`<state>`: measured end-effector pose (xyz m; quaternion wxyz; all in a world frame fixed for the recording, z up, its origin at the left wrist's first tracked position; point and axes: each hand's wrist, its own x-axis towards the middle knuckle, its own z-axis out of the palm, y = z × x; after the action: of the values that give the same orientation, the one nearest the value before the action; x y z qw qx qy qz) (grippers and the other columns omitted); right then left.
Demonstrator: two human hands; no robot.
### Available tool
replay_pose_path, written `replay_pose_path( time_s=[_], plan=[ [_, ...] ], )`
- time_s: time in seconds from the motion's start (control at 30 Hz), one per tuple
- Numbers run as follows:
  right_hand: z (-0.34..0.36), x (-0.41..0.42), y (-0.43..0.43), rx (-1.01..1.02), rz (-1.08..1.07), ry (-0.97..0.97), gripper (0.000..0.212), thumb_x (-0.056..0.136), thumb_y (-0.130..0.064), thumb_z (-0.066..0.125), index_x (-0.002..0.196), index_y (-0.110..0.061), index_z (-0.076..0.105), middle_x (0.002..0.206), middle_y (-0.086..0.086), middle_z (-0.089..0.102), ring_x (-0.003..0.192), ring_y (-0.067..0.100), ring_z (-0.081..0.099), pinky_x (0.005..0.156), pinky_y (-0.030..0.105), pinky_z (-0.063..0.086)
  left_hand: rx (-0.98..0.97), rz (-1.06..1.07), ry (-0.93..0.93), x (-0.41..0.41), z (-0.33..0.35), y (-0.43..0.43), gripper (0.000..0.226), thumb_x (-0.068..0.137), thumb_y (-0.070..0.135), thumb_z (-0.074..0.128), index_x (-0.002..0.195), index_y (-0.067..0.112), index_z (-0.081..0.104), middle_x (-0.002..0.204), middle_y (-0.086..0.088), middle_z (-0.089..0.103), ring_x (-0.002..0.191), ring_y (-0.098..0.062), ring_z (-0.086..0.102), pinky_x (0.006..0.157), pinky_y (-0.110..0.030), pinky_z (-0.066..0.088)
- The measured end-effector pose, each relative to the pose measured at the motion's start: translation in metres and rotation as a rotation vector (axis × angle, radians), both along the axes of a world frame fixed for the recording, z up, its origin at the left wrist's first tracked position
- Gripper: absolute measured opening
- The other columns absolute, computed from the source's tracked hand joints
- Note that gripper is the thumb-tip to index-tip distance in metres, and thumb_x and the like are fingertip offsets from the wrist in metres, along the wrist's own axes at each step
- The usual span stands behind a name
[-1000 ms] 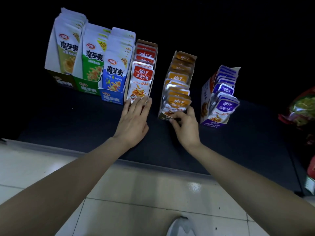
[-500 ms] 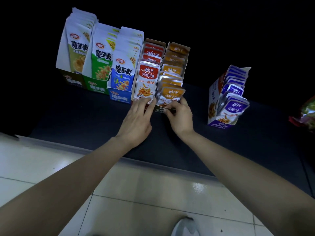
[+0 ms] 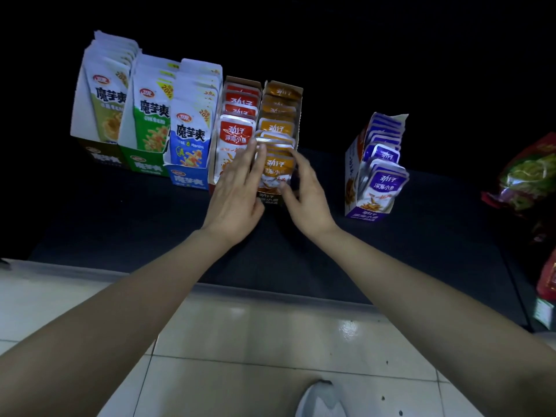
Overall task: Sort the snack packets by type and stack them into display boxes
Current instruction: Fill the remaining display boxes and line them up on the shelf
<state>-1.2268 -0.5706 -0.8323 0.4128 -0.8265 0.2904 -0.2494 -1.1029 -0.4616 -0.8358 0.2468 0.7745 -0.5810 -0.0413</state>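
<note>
1. Because the left grip (image 3: pixel 237 188) lies flat and wide, with fingers straight across the seam between the front red packet (image 3: pixel 236 135) and the front orange packet (image 3: pixel 278 167), it seems to be steadying both rows so that nothing tips forward. It holds nothing.
2. The right grip (image 3: pixel 307 197) is curled narrow round the front right corner of the orange box (image 3: pixel 281 85), thumb low on its front. I judge that it is squaring the box against its neighbour.
3. The orange box stands on the dark desk (image 3: pixel 120 212), its left wall touching the red box (image 3: pixel 240 80). It ends a tight row that begins with three taller pouch boxes (image 3: pixel 141 165). The purple box (image 3: pixel 352 176) stands well apart to the right.
4. A second ago the orange box stood apart from the red box, with bare desk between them; that gap is now closed. The left grip, then resting low at the red box's front, has risen onto the packet faces. The purple box has not joined the row.
</note>
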Motion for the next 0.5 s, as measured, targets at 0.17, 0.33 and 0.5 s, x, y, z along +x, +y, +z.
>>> replay_pose_path(
  time_s=[0.17,0.33,0.5],
  plan=[
    [0.005,0.003,-0.004,0.013,0.024,0.074,0.077,0.097,-0.010,0.054,0.156,-0.026,0.008,0.151,0.007,0.030,0.125,0.002,0.040,0.094,0.014,0.046,0.001,0.056,-0.020,-0.004,0.005,-0.005,0.091,0.085,0.005,0.060,0.154,0.007,0.000,0.161,-0.017,-0.003,0.149,-0.033,0.004,0.120,-0.047,0.012],
    [0.010,-0.046,-0.006,-0.082,-0.098,-0.052,0.064,0.090,0.000,0.054,0.148,-0.018,0.032,0.138,0.008,0.044,0.117,0.011,0.053,0.090,0.026,0.051,-0.172,0.016,-0.137,-0.032,0.014,-0.009,0.082,0.076,0.004,0.059,0.150,0.001,0.024,0.153,-0.023,0.023,0.143,-0.037,0.020,0.117,-0.051,0.020],
    [0.018,-0.110,-0.033,-0.097,-0.459,-0.243,0.033,0.085,0.000,0.051,0.115,-0.014,0.046,0.110,0.006,0.052,0.093,0.011,0.053,0.078,0.034,0.049,-0.138,-0.310,-0.125,-0.065,0.017,-0.039,0.060,0.080,0.005,0.058,0.139,0.007,0.047,0.147,-0.013,0.040,0.139,-0.031,0.031,0.114,-0.045,0.028]
  ],
)
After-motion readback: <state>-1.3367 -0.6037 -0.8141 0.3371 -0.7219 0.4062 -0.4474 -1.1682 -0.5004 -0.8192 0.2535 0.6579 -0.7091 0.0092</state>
